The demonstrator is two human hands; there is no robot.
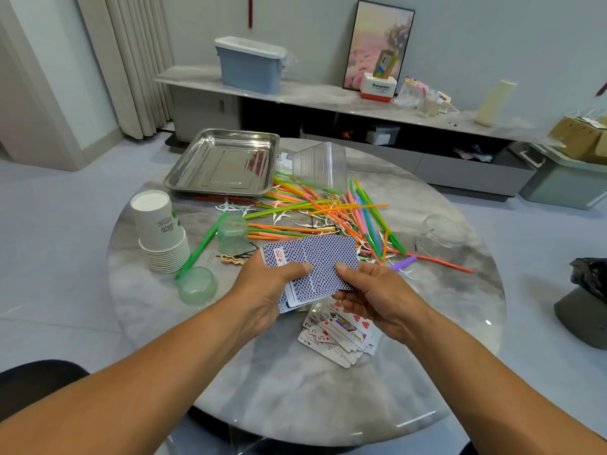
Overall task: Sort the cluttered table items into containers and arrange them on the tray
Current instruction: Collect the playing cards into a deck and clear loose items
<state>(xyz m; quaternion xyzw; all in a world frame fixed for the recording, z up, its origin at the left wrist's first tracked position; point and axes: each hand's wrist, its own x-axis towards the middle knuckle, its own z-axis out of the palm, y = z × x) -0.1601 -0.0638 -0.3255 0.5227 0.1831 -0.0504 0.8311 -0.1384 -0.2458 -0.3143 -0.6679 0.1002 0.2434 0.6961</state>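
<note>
A loose stack of blue-backed playing cards [318,261] hangs above the round marble table [295,399], gripped by both hands. My left hand [266,290] holds its left side, thumb on top; a king of diamonds faces up there. My right hand [374,297] pinches the right side. More cards [341,333] lie face up on the table under my hands. Coloured straws [328,211] and white floss picks lie scattered behind. A steel tray [226,162] sits at the far left with nothing in it.
A stack of upturned paper cups [161,231] stands at the left, with two green plastic cups [197,285] [233,234] nearby. A clear ribbed cup stack [320,164] lies on its side beside the tray. A clear jar [440,238] sits at the right. A brown hair clip [231,258] lies by the cups.
</note>
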